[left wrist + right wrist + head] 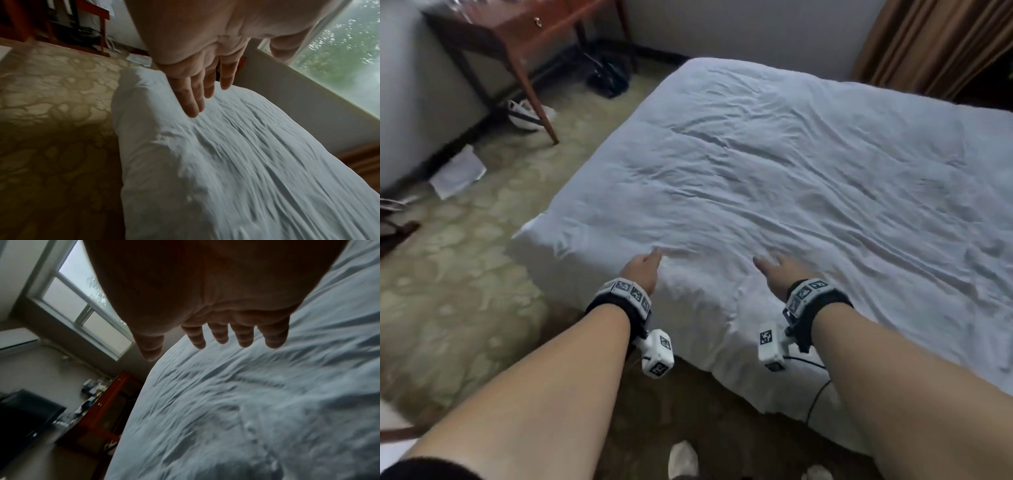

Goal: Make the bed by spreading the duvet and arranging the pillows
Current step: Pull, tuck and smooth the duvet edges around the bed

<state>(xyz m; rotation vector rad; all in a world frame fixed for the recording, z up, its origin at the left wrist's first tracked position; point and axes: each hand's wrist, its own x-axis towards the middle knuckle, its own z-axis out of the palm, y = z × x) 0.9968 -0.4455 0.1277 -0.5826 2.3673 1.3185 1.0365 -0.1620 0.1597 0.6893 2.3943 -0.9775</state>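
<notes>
A white, wrinkled duvet (pixel 774 164) lies spread over the whole bed, its near corner hanging over the mattress edge. My left hand (pixel 643 267) reaches over the duvet near the bed's near-left edge with straight fingers (pixel 193 104), palm down, holding nothing. My right hand (pixel 774 267) hovers palm down over the duvet (pixel 246 402) a little to the right, fingers (pixel 244 337) spread and straight. Whether either hand touches the cloth is unclear. No pillows are in view.
A patterned carpet (pixel 465 274) lies left of the bed. A wooden desk (pixel 524 34) stands at the far left with a dark bag (pixel 607 77) and papers (pixel 458 174) on the floor. Brown curtains (pixel 928 44) hang at the far right. A window (pixel 86 305) is behind the bed.
</notes>
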